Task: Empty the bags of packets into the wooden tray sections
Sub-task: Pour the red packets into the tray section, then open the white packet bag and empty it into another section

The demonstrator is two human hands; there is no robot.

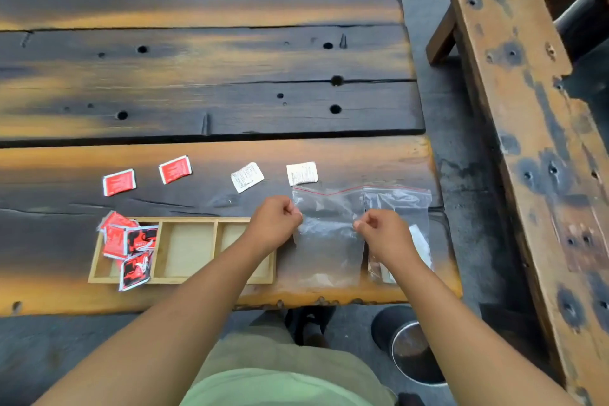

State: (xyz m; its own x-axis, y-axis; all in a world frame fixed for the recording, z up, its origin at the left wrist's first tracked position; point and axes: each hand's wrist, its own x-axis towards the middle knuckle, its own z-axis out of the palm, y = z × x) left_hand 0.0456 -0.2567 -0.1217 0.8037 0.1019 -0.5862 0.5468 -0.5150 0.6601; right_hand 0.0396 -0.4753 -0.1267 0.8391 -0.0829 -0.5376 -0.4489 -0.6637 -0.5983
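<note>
Both hands point(275, 221) point(384, 234) pinch clear bag's point(329, 241) side edges.

arms: both bare to past the elbow, no sleeves showing | top: pale green fabric shirt point(280, 386) | legs: olive-khaki trousers point(263, 348) | feet: dark shoes point(311, 323)

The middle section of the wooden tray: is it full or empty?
Empty. The middle section shows only bare pale wood, while red packets pile in the left section of the wooden tray.

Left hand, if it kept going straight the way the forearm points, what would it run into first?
Probably the white packet just beyond the clear bag the left hand is pinching; depth is hard to judge.
</note>
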